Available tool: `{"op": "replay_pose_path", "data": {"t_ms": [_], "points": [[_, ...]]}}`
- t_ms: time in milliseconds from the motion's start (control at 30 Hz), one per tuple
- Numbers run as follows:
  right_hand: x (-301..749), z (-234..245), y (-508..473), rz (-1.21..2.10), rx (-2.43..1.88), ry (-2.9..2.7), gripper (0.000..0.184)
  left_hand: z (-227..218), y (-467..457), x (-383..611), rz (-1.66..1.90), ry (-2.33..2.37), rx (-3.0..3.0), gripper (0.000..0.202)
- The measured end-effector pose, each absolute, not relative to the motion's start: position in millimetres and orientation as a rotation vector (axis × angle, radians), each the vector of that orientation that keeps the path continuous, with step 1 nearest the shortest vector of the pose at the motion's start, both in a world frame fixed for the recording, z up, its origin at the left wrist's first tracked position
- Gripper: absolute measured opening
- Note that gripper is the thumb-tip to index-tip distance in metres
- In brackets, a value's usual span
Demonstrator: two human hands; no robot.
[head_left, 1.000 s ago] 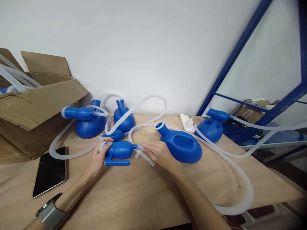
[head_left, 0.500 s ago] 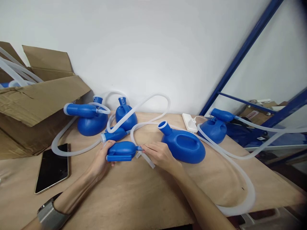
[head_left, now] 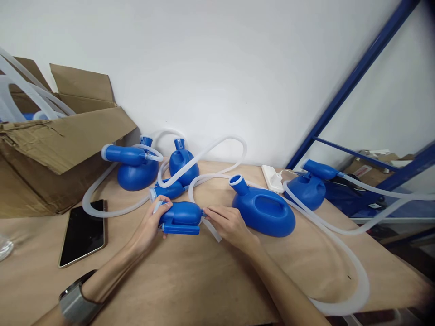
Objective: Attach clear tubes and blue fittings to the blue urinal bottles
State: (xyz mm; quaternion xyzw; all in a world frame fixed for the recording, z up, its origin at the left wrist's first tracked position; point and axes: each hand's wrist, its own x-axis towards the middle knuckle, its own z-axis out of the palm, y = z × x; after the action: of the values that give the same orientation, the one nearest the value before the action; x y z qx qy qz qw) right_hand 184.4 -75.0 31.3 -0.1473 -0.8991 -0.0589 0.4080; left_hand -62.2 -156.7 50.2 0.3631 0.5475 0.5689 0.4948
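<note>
My left hand (head_left: pixel 154 222) is wrapped round the wide end of a blue plastic urinal funnel (head_left: pixel 183 213), held sideways just above the table. The funnel's flat blue handle (head_left: pixel 180 229) faces me. At its narrow end, the fingers of my right hand (head_left: pixel 229 225) pinch the nozzle; most of what they grip is covered by the fingertips. Below those fingers shows the loose end of a translucent hose (head_left: pixel 213 231). Just right of my right hand lies a blue urinal bottle (head_left: pixel 265 212) with an uncapped, white-rimmed neck.
Behind my left hand stand blue bottles (head_left: pixel 137 175) with funnels and hoses. One more bottle (head_left: pixel 307 192) sits right, by a white power strip (head_left: pixel 272 179). A black phone (head_left: pixel 83 233) lies left, near a cardboard box (head_left: pixel 64 136) of hoses. A blue metal frame (head_left: pixel 353 86) rises right.
The view has swung slightly left. The funnel has turned a little in my left hand, and my right fingers now cover more of its nozzle.
</note>
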Motion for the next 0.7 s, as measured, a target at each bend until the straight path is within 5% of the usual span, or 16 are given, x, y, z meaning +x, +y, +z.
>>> {"op": "replay_pose_path", "data": {"t_ms": [533,700], "points": [[180.7,41.2,-75.2,0.200,-0.720,-2.340,0.038,47.0,-146.3,-73.7,1.450,1.276,0.904,0.044],[189.2,41.6,-68.2,0.529,-0.845,-2.271,0.027,47.5,-137.8,-80.3,1.548,1.249,0.845,0.043]]}}
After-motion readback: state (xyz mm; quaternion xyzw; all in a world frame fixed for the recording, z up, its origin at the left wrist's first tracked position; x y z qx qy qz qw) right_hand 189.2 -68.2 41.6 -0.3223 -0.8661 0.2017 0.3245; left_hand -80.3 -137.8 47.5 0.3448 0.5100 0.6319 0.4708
